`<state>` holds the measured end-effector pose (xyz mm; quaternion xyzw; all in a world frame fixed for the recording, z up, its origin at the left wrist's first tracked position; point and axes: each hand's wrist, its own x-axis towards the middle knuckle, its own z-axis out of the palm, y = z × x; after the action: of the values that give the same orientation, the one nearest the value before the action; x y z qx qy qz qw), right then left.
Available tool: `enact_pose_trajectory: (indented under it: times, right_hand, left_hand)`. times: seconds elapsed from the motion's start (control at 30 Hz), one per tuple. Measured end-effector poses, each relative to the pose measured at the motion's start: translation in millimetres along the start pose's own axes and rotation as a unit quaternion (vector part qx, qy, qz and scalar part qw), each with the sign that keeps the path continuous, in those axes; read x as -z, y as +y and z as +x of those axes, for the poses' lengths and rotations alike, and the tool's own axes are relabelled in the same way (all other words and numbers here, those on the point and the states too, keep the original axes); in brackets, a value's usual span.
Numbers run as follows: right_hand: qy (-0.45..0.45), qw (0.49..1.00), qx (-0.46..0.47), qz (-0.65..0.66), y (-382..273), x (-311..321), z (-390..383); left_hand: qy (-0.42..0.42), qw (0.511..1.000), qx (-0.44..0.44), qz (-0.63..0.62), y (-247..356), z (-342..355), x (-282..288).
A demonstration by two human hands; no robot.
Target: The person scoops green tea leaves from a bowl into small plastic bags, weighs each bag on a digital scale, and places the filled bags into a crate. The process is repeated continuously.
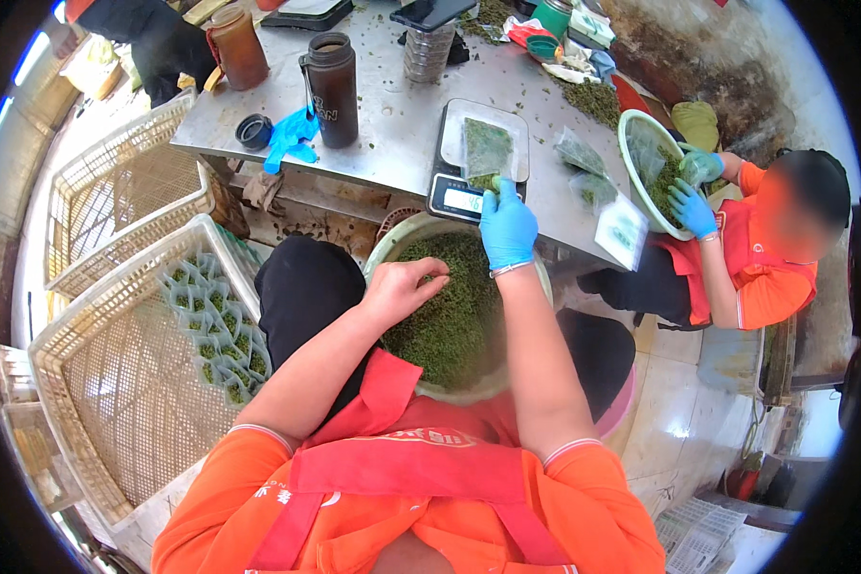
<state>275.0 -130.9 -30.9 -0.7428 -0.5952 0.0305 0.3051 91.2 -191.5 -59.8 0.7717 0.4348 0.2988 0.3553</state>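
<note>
The blue-gloved right hand (507, 230) touches the near edge of a clear plastic bag of green herb (488, 148) lying on a digital scale (455, 198); its exact grip is unclear. The bare left hand (404, 290) curls above a round basin (381, 253) of loose herb (445, 330), its fingertips' contents hidden.

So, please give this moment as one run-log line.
Left hand: bare, over basin of green bits | Right hand: blue-gloved, at bag on scale | Crate: filled bags inside
</note>
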Motion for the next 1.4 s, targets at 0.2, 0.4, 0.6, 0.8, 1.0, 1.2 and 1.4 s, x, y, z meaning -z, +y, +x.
enact_pose_trajectory:
  times: [0.2,0.4,0.6,0.8,1.0,1.2,1.4]
  right_hand:
    - [-0.072,0.853,-0.154,0.494,2,14,-46]
    - [-0.252,0.816,-0.176,0.489,4,31,-85]
    - [-0.227,0.8,-0.208,0.515,13,32,-88]
    - [-0.269,0.759,-0.236,0.544,4,35,-104]
    - [-0.23,0.744,-0.238,0.58,-7,37,-113]
    - [-0.258,0.73,-0.298,0.558,4,43,-106]
    - [-0.134,0.658,-0.276,0.687,3,22,-41]
  left_hand:
    - [0.019,0.965,0.087,-0.248,-3,6,-5]
    - [0.012,0.976,0.082,-0.201,-2,5,-4]
    - [-0.018,0.963,0.128,-0.235,-1,2,1]
    - [0.053,0.989,0.111,-0.087,0,-1,2]
    - [0.11,0.927,0.206,-0.293,-12,9,8]
    - [0.044,0.901,0.186,-0.389,-22,8,4]
    - [0.022,0.895,0.186,-0.405,-20,13,6]
